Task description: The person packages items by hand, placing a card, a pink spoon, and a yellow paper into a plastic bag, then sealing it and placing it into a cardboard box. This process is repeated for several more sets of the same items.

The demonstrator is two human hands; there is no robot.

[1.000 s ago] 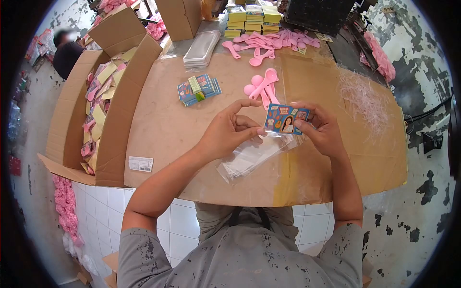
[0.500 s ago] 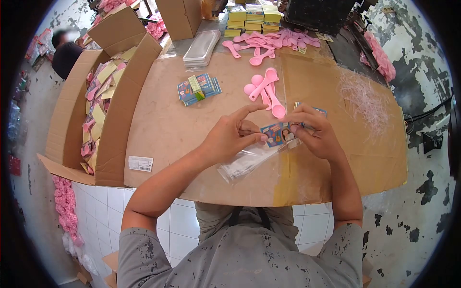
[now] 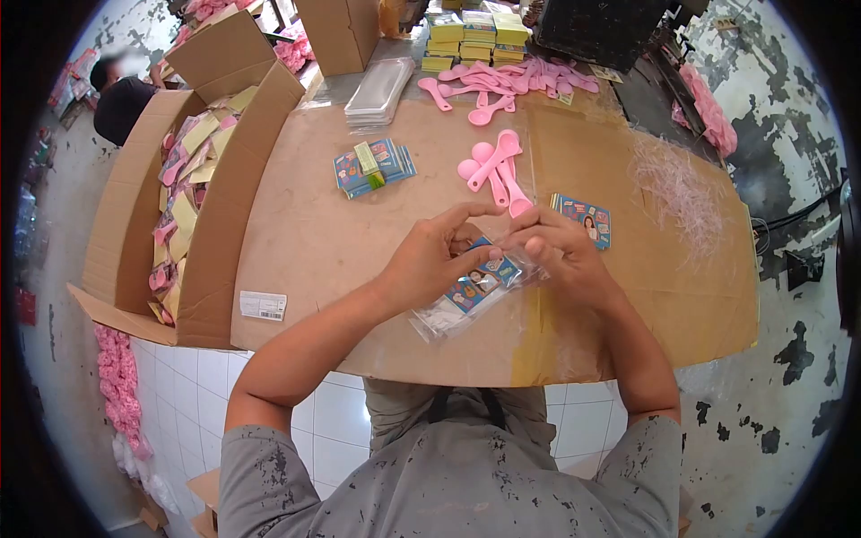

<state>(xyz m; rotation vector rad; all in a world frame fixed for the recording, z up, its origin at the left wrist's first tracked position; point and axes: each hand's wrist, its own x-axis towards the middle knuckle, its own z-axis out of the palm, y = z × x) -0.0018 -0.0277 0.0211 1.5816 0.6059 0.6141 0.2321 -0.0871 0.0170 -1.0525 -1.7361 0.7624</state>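
Observation:
In front of me my left hand pinches a clear plastic bag near its upper end, thumb on top. A blue printed card lies slanted, apparently inside the bag, partly behind the left thumb. My right hand has its fingers bent at the bag's right end, closed on the film; its fingertips are partly hidden. Just beyond my hands lie several pink plastic scoops. A small stack of blue cards rests beside my right hand.
On the left stands an open carton of packed pieces. Banded blue cards, a stack of clear bags, a heap of pink scoops and yellow-edged card stacks lie farther back. Shredded strands lie right. A person is at far left.
The blue card has moved left and down, along the bag. My right hand has shifted left, uncovering the stack of blue cards; my left hand stays nearly in place.

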